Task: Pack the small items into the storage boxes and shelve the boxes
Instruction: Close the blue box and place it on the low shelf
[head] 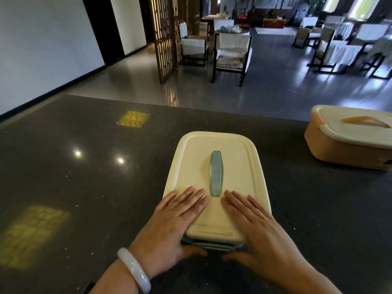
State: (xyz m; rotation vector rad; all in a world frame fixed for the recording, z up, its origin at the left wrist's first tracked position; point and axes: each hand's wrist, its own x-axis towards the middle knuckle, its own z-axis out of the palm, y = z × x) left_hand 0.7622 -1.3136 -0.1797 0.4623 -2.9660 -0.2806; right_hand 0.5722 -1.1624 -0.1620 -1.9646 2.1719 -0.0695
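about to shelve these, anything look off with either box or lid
Nothing stands out. Both hands, left hand and right hand, press flat on the cream lid, which sits square. The orange box looks closed and intact.

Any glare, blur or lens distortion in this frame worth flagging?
Head view: two point glints and yellow light patches on the dark countertop; wide-angle bending at the edges; background chairs soft; both hands and the cream lid stay sharp.

Cream lid (214, 164) with blue-grey handle (216, 173), orange box (339, 149), dark speckled counter (84, 166)
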